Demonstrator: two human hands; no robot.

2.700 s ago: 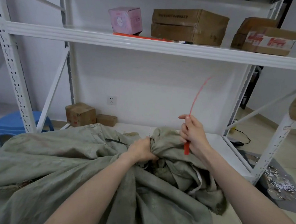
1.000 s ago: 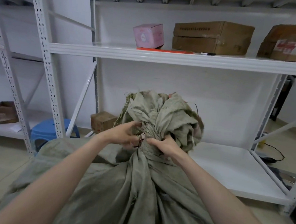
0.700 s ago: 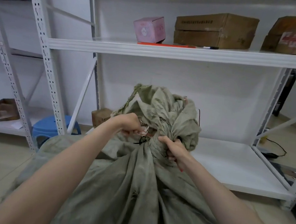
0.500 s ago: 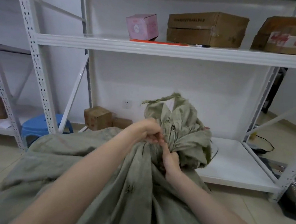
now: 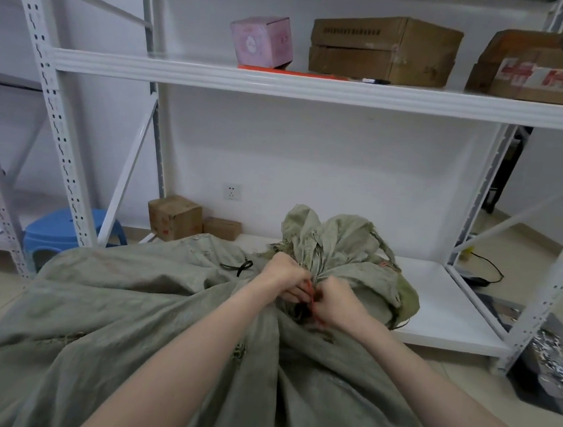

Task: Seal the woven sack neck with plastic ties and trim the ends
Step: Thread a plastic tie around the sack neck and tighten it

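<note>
A large grey-green woven sack [image 5: 145,324] lies in front of me, its neck gathered into a bunch [image 5: 335,242] near the low shelf. My left hand [image 5: 286,277] and my right hand [image 5: 338,305] meet fist to fist at the gathered neck, fingers curled. A thin red plastic tie [image 5: 312,304] shows between them, wrapped at the neck; most of it is hidden by my fingers. A short black tie [image 5: 242,267] lies on the sack just left of my left hand.
White metal shelving [image 5: 319,88] stands behind the sack, carrying a pink box [image 5: 262,41] and cardboard boxes [image 5: 385,47]. Red ties and a black pen [image 5: 375,81] lie on that shelf. A blue stool [image 5: 65,230] is at left, small cartons [image 5: 175,217] behind the sack.
The red tie went from my raised right hand to around the neck. The bunched neck dropped lower and to the right, and both hands closed together on it.
</note>
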